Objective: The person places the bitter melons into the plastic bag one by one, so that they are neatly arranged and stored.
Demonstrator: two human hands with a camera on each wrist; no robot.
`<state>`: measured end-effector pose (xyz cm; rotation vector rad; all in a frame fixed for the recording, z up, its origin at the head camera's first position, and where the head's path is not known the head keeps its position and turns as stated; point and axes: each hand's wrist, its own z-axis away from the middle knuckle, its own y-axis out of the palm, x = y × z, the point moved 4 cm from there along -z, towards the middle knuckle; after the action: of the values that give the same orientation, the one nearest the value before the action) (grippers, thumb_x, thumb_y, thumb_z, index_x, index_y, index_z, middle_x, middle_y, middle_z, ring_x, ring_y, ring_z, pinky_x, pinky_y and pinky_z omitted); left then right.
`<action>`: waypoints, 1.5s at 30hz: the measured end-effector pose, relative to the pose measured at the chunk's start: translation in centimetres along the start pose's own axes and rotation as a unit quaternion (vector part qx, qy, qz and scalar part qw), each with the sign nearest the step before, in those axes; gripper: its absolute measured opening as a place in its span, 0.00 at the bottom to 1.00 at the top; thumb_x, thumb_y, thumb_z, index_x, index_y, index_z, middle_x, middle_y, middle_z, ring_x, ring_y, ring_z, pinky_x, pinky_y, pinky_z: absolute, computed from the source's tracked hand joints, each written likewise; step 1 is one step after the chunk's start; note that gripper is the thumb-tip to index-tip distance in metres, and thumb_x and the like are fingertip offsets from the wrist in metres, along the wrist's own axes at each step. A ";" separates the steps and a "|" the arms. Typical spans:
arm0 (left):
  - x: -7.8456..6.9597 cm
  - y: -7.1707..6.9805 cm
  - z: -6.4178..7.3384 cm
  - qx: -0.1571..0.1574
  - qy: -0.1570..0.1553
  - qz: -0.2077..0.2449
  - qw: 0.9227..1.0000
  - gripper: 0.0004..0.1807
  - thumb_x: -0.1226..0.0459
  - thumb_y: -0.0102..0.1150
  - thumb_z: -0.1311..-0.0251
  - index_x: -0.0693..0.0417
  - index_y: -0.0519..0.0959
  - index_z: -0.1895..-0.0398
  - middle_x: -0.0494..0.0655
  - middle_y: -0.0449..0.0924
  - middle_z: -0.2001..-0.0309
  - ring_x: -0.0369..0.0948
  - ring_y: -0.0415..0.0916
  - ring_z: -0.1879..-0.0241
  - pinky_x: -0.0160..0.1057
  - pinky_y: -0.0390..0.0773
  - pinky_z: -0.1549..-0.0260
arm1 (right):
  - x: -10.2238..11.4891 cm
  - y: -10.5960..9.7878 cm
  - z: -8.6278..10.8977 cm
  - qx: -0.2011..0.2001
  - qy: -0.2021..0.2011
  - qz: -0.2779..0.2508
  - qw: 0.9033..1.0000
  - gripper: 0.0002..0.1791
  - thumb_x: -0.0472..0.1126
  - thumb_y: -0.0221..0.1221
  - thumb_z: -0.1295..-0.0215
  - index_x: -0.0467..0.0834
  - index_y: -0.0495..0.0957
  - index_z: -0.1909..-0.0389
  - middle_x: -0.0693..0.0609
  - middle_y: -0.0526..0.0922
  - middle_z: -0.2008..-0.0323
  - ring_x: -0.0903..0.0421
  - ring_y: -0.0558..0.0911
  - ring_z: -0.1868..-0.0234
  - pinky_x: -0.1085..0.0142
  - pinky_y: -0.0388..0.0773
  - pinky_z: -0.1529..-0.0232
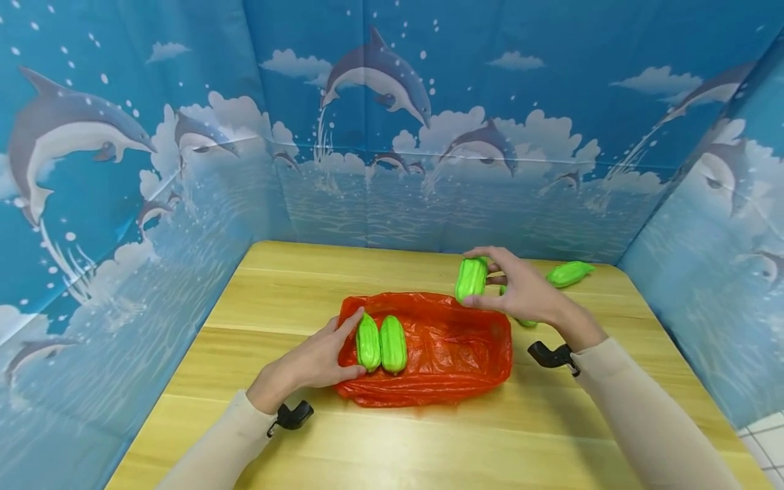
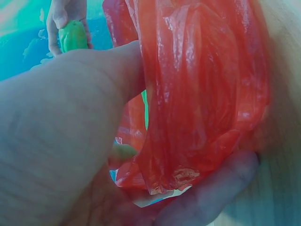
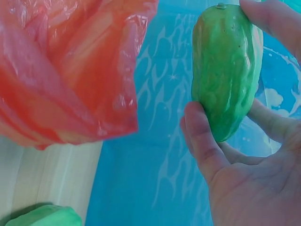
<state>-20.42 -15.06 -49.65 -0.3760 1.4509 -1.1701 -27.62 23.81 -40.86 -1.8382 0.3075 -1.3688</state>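
Right there, my right hand (image 1: 520, 286) had a green ribbed gourd (image 1: 471, 278), and what a delicate hold it was: fingertips at one end, thumb at the other, the span fairly wide and my palm standing clear of the skin! The gourd was up near the far rim of the red plastic bag (image 1: 453, 391), and the right wrist view showed a gap between gourd and plastic.

Over on the other side, my left hand (image 1: 318, 357) was busy at the bag's left end, thumb and forefinger spread wide. Up close, it straddled the plastic, one digit tucked behind the wall, another curved round the outside, and the thin red film bunched between them.

And inside the bag, two more! The left gourd (image 1: 368, 342) lay right between my left thumb and forefinger; the second gourd (image 1: 393, 344) lay snug alongside it, both running lengthwise away from me. Beyond my right hand, a far gourd (image 1: 569, 273) lay on the tabletop (image 1: 367, 449) near its back edge, and more green peeked out, half hidden, behind my right wrist and fingers.
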 end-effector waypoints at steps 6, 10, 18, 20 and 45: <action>0.3 0.3 0.3 0.003 -0.005 0.002 1.000 0.61 0.47 0.79 0.25 0.39 0.48 0.00 0.72 0.53 0.06 0.69 0.68 0.12 0.70 0.73 0.15 | 0.4 1.2 0.1 0.018 -0.019 0.006 1.000 0.49 0.56 0.80 0.26 0.60 0.68 0.09 0.40 0.69 0.17 0.35 0.82 0.27 0.32 0.87 0.26; 0.3 0.5 0.2 0.005 -0.003 0.004 1.000 0.61 0.46 0.78 0.25 0.39 0.48 0.00 0.72 0.52 0.06 0.69 0.67 0.12 0.70 0.73 0.15 | 0.7 1.7 0.5 0.021 -0.025 0.011 0.999 0.46 0.56 0.81 0.27 0.58 0.73 0.12 0.41 0.67 0.14 0.35 0.80 0.27 0.32 0.87 0.26; 0.1 0.4 -0.3 0.002 -0.001 0.002 1.000 0.62 0.45 0.79 0.25 0.37 0.47 0.00 0.70 0.52 0.06 0.68 0.68 0.12 0.69 0.74 0.15 | 1.5 2.4 0.7 0.026 -0.039 0.009 0.999 0.46 0.54 0.83 0.29 0.56 0.73 0.15 0.38 0.64 0.13 0.33 0.79 0.25 0.34 0.88 0.27; 0.0 0.4 -0.4 0.001 0.000 0.000 1.000 0.62 0.46 0.78 0.24 0.38 0.47 0.00 0.69 0.52 0.05 0.67 0.68 0.12 0.68 0.74 0.15 | 1.7 2.6 0.7 0.028 -0.044 0.006 0.999 0.46 0.53 0.83 0.29 0.55 0.73 0.15 0.38 0.63 0.12 0.33 0.78 0.24 0.34 0.88 0.27; 0.3 -0.1 -0.2 0.003 0.004 -0.007 1.000 0.62 0.48 0.78 0.24 0.43 0.47 0.00 0.70 0.54 0.06 0.67 0.70 0.14 0.66 0.76 0.16 | 3.2 5.0 0.7 0.061 -0.046 0.000 0.997 0.41 0.57 0.81 0.27 0.53 0.77 0.19 0.41 0.62 0.08 0.31 0.80 0.24 0.39 0.89 0.27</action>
<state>-20.69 -15.28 -49.76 -0.3783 1.4527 -1.1884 -24.44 18.94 -42.33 -1.7924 0.1736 -1.2706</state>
